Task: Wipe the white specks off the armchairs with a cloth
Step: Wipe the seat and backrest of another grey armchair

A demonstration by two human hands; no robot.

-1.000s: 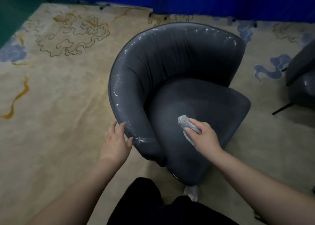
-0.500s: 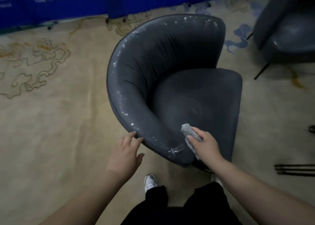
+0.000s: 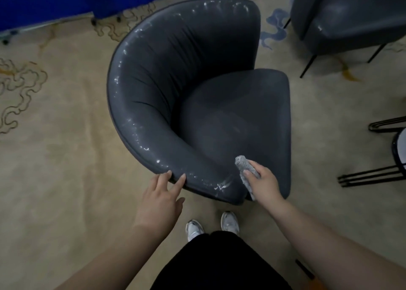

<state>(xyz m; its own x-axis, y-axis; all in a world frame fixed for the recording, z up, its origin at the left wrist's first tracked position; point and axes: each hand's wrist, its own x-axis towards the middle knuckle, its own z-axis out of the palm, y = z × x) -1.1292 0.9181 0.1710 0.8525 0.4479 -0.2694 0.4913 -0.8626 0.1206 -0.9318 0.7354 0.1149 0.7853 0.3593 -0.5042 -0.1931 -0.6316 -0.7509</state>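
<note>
Closer now, two hands: left (image 3: 161, 198) flat on one armchair (image 3: 197, 96), right (image 3: 262, 183) gripping one cloth (image 3: 243, 165).

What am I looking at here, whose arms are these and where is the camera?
The camera sits on a person's head, looking down; no machine is involved. The left hand rests its fingers on the rim of a dark grey armchair. The right hand grips a grey cloth against the chair's near arm. White specks dot the rim. A second armchair stands at top right, on a patterned carpet.
</note>
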